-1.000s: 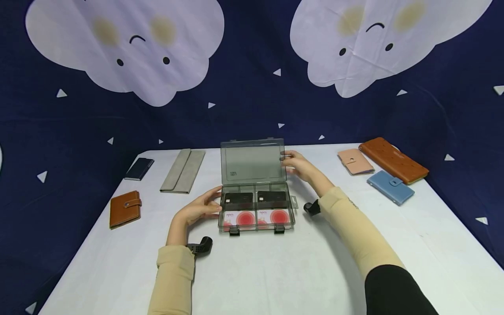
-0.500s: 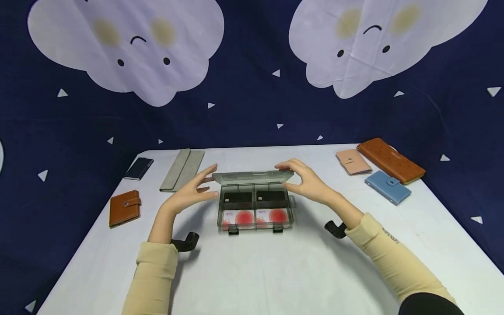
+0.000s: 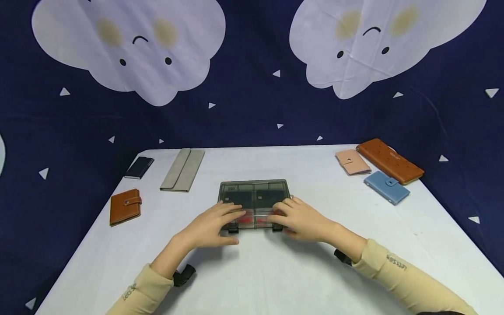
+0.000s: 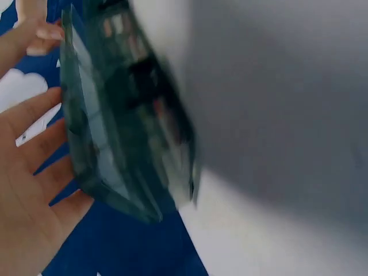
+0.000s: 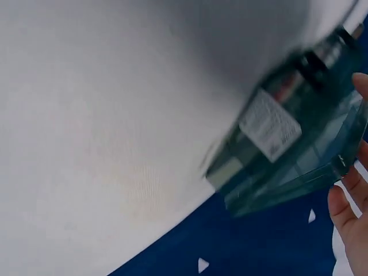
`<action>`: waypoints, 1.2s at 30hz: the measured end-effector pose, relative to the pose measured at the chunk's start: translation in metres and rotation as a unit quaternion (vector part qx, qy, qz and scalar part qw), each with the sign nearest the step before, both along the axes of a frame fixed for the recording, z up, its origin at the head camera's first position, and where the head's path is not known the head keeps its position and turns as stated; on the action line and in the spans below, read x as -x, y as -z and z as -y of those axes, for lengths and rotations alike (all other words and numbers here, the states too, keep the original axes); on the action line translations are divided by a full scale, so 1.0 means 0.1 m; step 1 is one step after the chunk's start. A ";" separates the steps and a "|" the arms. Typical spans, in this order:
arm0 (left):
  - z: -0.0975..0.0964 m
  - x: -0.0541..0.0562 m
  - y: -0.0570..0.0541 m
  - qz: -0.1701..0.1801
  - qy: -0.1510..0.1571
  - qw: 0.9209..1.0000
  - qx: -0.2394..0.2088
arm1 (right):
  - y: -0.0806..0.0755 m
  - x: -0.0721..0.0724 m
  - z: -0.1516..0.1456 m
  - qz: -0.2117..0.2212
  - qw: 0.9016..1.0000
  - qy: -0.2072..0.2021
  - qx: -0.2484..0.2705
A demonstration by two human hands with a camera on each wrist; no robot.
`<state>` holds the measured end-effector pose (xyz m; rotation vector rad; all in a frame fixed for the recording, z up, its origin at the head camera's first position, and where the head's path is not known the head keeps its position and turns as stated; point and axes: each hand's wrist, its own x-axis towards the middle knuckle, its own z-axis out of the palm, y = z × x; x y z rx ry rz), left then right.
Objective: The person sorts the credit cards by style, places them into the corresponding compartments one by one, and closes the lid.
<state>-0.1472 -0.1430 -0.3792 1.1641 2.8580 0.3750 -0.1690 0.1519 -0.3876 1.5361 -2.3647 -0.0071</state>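
Observation:
A translucent grey-green plastic case [image 3: 253, 187] lies in the middle of the table. Its lid is down or nearly down; whether it meets the base all along I cannot tell. Dark cards and red-and-white cards show through it. The fingers of my left hand [image 3: 208, 225] lie extended on the lid's front left, the thumb apart below. My right hand [image 3: 307, 222] rests its bent fingers on the front right of the lid. Two black latches [image 3: 233, 228] hang at the front edge. In the right wrist view, a white label [image 5: 270, 125] is on the case; both wrist views are blurred.
At left on the white table [image 3: 252, 280] are a brown wallet [image 3: 125, 207], a dark card holder [image 3: 139, 167] and a grey sleeve [image 3: 183, 170]. A pink wallet [image 3: 352, 162], a long brown wallet [image 3: 390, 161] and a blue wallet [image 3: 386, 187] sit at right.
The lid has swung down from upright toward the front, over the case. Both hands have moved from the case's sides to the front of the lid.

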 end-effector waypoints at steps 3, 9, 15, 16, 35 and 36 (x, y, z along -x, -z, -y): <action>-0.07 -0.02 0.05 -0.007 0.007 1.000 0.024 | 0.08 -0.01 0.05 -0.025 0.999 -0.007 -0.038; -0.08 -0.03 0.10 0.004 -0.006 1.000 0.030 | 0.19 -0.02 0.11 -0.079 0.995 -0.014 -0.057; -0.04 -0.02 0.14 0.029 -0.012 0.999 0.012 | 0.25 -0.08 0.18 -0.137 0.986 0.027 -0.090; -0.04 -0.02 0.15 0.031 -0.012 0.999 0.009 | 0.25 -0.09 0.19 -0.142 0.985 0.035 -0.094; -0.02 -0.01 0.15 0.058 -0.010 0.998 -0.011 | 0.09 -0.03 0.16 0.174 0.970 0.113 0.126; -0.03 -0.01 0.14 0.064 -0.009 0.998 -0.018 | 0.09 -0.02 0.15 0.179 0.969 0.115 0.126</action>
